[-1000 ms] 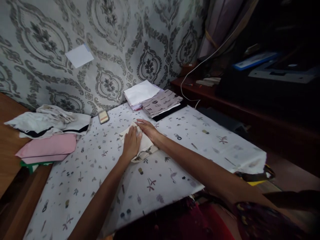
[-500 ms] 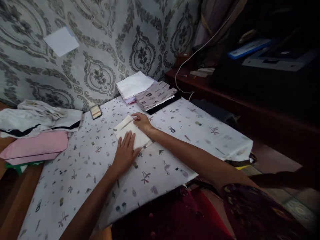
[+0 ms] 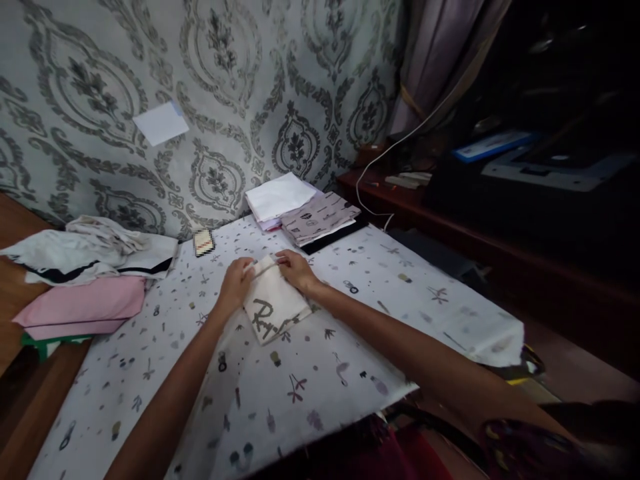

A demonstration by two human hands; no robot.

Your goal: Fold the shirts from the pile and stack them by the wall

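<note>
A folded cream cloth with dark hand-style lettering lies on the patterned table cover. My left hand grips its far left corner, thumb and fingers closed on the edge. At the far right corner my right hand pinches the same cloth. Between the two hands a narrow folded strip runs along the far edge. Parts of the fingertips are hidden by the cloth and by the hands themselves.
Behind the hands lie folded white cloths and a folded grey printed cloth. A small pixelated card-like item sits by the wall. To the left are crumpled white clothes over a pink folded cloth.
My left hand has moved off the cloth's middle to its far left corner, uncovering the lettering. My right hand stays at the far right corner. The whole view has shifted somewhat.
</note>
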